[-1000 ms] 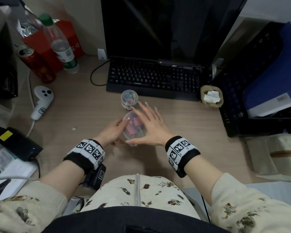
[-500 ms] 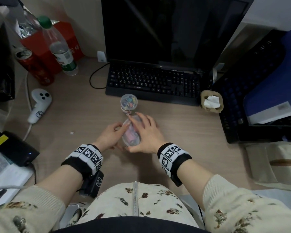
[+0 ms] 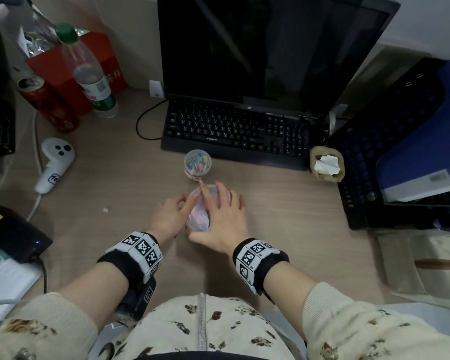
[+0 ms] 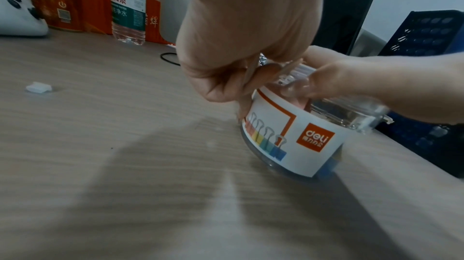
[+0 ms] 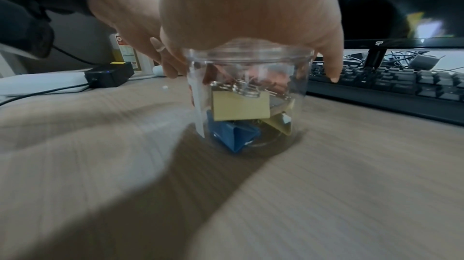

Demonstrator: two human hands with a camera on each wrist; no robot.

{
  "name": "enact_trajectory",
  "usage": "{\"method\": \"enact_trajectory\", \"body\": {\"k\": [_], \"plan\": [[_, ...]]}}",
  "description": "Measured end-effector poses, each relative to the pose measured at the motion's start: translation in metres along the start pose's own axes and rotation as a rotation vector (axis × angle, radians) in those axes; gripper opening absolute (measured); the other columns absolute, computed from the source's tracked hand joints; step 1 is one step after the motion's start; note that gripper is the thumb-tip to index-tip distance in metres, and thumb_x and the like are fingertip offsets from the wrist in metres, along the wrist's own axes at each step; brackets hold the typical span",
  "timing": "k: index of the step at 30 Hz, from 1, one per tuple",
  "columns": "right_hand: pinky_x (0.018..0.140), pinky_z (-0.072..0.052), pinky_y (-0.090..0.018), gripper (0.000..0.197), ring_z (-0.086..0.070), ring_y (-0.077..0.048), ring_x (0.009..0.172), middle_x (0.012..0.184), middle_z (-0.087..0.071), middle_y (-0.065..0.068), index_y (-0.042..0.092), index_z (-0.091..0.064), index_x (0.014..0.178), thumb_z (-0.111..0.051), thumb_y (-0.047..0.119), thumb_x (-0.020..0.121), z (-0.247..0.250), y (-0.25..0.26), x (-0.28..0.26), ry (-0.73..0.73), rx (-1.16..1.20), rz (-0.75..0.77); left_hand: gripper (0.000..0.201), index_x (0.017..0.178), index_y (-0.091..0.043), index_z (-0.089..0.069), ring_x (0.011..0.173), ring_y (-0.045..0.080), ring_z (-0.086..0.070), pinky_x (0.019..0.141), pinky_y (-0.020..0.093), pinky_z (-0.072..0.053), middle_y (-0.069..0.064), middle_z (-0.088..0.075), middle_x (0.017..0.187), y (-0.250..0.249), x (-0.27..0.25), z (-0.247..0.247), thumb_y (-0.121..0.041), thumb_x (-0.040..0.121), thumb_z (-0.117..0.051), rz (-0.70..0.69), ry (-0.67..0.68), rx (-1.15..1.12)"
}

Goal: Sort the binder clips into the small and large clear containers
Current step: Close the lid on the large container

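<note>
large clear container (image 4: pixel 296 141), "deli" label (orange), both hands holding

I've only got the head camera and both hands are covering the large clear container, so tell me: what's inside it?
Observer: The right wrist view shows the large container holding big clips, with a yellow clip lying on a blue clip.
Operator: Is its lid on?
Observer: It looks so. A clear lid sits on the rim, under the palm of the right hand.
Operator: And the left hand?
Observer: In the left wrist view the left hand holds the container's side, with its fingertips against the white label.
</note>
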State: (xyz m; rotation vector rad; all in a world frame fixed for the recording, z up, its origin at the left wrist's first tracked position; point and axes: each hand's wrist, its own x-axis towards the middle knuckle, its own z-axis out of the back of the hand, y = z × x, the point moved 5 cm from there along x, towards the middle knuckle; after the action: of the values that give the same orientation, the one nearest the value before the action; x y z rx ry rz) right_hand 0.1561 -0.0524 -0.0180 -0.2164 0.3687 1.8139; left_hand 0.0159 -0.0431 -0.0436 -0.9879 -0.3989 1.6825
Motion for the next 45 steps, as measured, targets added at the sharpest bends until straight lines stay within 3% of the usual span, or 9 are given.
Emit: {"method": "enact_trajectory", "body": {"k": [10,17,23,31,34,36,39,43,45], "plan": [[0.112,-0.010,-0.062,0.105,-0.009,-0.042,0.141,0.160,0.003,-0.011,0.032,0.007,0.151,-0.034,0.084,0.069,-0.002,0.005,-0.002,0.016,0.077,-0.096,0.050,0.081,-0.017,-0.059,0.037,0.016,-0.056,0.041,0.026,-0.040,0.006,-0.067,0.063,-0.004,0.003,0.001,-0.061,0.096,-0.041,-0.006,0.035,0.036],[0.109,-0.012,-0.070,0.126,0.017,-0.040,0.142,0.156,0.023,-0.001,0.036,0.021,0.147,-0.073,0.058,0.066,0.003,-0.003,0.000,0.284,0.279,-0.048,0.059,0.079,-0.013,-0.062,0.059,0.027,-0.064,0.057,0.036,-0.052,0.010,-0.066,0.068,-0.002,0.006,0.003,-0.068,0.091,-0.044,0.001,0.032,0.003],[0.101,-0.039,-0.054,0.122,-0.009,-0.041,0.135,0.153,0.006,-0.007,0.035,0.012,0.148,-0.073,0.057,0.063,0.003,-0.001,-0.002,0.149,0.202,-0.057,0.060,0.074,-0.023,-0.066,0.044,0.020,-0.065,0.054,0.035,-0.057,0.004,-0.068,0.062,-0.007,0.007,0.008,-0.076,0.087,-0.041,0.024,0.048,0.087],[0.093,-0.043,-0.051,0.117,-0.022,-0.042,0.124,0.150,-0.003,-0.015,0.026,0.013,0.150,-0.053,0.077,0.067,-0.002,0.010,-0.009,0.069,0.094,-0.162,0.067,0.079,-0.021,-0.067,0.053,0.015,-0.063,0.051,0.027,-0.045,0.000,-0.066,0.062,-0.014,0.006,0.010,-0.077,0.088,-0.031,0.002,0.033,0.241],[0.100,-0.031,-0.065,0.118,-0.015,-0.044,0.132,0.153,0.002,-0.013,0.029,0.016,0.149,-0.051,0.080,0.066,-0.002,0.008,-0.008,0.122,0.107,-0.150,0.070,0.083,-0.023,-0.067,0.055,0.016,-0.064,0.054,0.028,-0.050,0.000,-0.067,0.064,-0.013,0.007,0.009,-0.080,0.087,-0.028,0.004,0.031,0.267],[0.101,-0.007,-0.078,0.122,0.003,-0.044,0.141,0.157,0.016,-0.012,0.031,0.021,0.148,-0.054,0.081,0.065,-0.001,0.003,-0.006,0.196,0.111,-0.107,0.072,0.083,-0.023,-0.066,0.050,0.015,-0.066,0.058,0.032,-0.058,-0.001,-0.068,0.064,-0.010,0.009,0.006,-0.082,0.085,-0.026,-0.005,0.049,0.262],[0.097,0.012,-0.079,0.130,0.029,-0.040,0.140,0.152,0.036,-0.011,0.029,0.027,0.146,-0.059,0.081,0.063,0.005,-0.004,-0.004,0.213,0.029,0.021,0.063,0.085,-0.023,-0.064,0.043,0.010,-0.065,0.057,0.030,-0.057,-0.002,-0.069,0.066,-0.011,0.008,0.006,-0.075,0.090,-0.029,-0.012,0.068,0.253],[0.102,0.010,-0.077,0.126,0.023,-0.036,0.143,0.156,0.026,-0.015,0.030,0.024,0.147,-0.053,0.085,0.064,0.006,-0.006,-0.004,0.147,0.018,0.095,0.049,0.121,-0.019,-0.061,0.078,0.019,-0.071,0.056,0.026,-0.052,0.005,-0.070,0.107,-0.018,0.004,-0.004,-0.053,0.102,-0.031,-0.059,0.160,0.029],[0.107,0.004,-0.073,0.122,0.008,-0.037,0.145,0.159,0.011,-0.015,0.030,0.017,0.149,-0.052,0.085,0.065,0.006,-0.006,-0.005,0.106,0.018,0.102,0.045,0.142,-0.016,-0.048,0.109,0.032,-0.064,0.075,0.030,-0.052,0.012,-0.060,0.132,-0.024,0.000,-0.009,-0.038,0.106,-0.031,-0.079,0.205,-0.140]]}}
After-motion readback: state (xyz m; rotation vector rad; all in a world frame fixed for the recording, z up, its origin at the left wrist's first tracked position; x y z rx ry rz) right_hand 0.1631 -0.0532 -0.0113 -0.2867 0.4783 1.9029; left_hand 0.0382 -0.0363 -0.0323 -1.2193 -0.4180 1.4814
